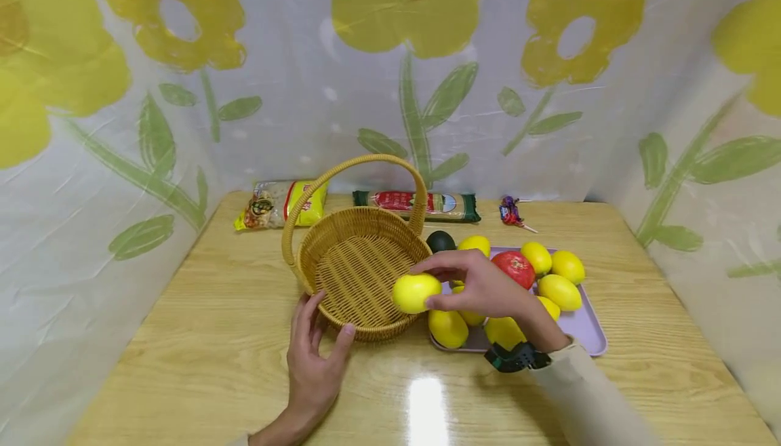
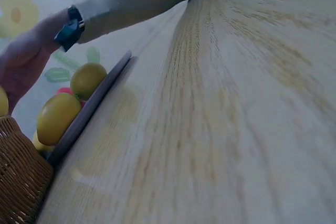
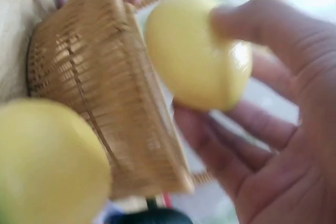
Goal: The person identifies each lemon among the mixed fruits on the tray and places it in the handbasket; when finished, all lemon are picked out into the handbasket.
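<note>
My right hand (image 1: 482, 287) pinches a yellow lemon (image 1: 417, 293) between thumb and fingers, over the right front rim of a round wicker basket (image 1: 360, 276). The right wrist view shows the held lemon (image 3: 197, 51) close up beside the basket's woven wall (image 3: 100, 77). My left hand (image 1: 317, 365) touches the basket's front left rim, its thumb spread apart from the fingers. No fruit shows inside the basket. On the right, a lilac tray (image 1: 588, 327) bears several lemons (image 1: 560, 292) and a red pomegranate-like fruit (image 1: 514, 268).
A dark avocado-like fruit (image 1: 441, 240) sits by the tray's far left corner. Behind the basket lie a yellow food packet (image 1: 311, 202) and a green-and-red noodle-like packet (image 1: 451, 207). Wrapped lollipops (image 1: 511, 212) lie at the back right. The basket's tall handle (image 1: 360, 159) arches upward.
</note>
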A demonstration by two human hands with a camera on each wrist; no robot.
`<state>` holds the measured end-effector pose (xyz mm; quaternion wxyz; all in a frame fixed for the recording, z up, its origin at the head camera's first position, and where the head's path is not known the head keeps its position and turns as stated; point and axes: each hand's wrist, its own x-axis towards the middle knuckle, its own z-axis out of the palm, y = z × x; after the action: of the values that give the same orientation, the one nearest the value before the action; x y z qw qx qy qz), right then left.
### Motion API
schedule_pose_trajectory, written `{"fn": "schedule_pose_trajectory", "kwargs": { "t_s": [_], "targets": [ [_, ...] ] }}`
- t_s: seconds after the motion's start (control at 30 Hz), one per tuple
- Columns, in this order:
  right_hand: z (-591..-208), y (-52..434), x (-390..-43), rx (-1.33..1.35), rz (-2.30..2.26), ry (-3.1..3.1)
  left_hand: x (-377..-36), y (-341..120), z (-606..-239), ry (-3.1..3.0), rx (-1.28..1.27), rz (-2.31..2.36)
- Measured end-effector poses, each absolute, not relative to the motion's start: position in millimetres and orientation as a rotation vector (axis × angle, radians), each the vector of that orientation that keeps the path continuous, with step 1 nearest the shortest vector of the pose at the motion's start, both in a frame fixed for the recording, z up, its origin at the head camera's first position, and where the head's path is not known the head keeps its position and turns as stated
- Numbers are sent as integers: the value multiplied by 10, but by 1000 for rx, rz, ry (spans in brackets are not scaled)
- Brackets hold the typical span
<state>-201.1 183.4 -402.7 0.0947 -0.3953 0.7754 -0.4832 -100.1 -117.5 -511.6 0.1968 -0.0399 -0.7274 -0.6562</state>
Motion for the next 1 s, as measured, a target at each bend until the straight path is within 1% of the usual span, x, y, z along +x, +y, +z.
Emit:
{"fn": "schedule_pose_trajectory", "kwargs": {
  "t_s": [0.1, 0.2, 0.3, 0.37, 0.47, 0.77, 1.0],
  "targets": [
    [-4052, 1588, -2041, -1227, -1259, 2390, -982, -1186, -5118, -2042, -100, -1826],
    [-4051, 1423, -2043, -1254, -1189, 2408, -973, -1197, -5112, -2043, -103, -1812],
    [-4038, 1409, -2014, -1234, -1226, 2378, -974, -1204, -5105, -2031, -119, -1807],
    [-4047, 1515, -1988, -1197, -1299, 2360, -975, -1203, -5105, -2023, -130, -1799],
    [-4095, 1836, -1968, -1110, -1431, 2360, -976, -1199, -5107, -2018, -140, -1798],
    [-4244, 3180, -1881, -810, -1772, 2486, -987, -1186, -5127, -2019, -146, -1821],
    [-4367, 3949, -1798, -588, -1905, 2622, -1003, -1176, -5138, -2049, -143, -1822]
  ]
}}
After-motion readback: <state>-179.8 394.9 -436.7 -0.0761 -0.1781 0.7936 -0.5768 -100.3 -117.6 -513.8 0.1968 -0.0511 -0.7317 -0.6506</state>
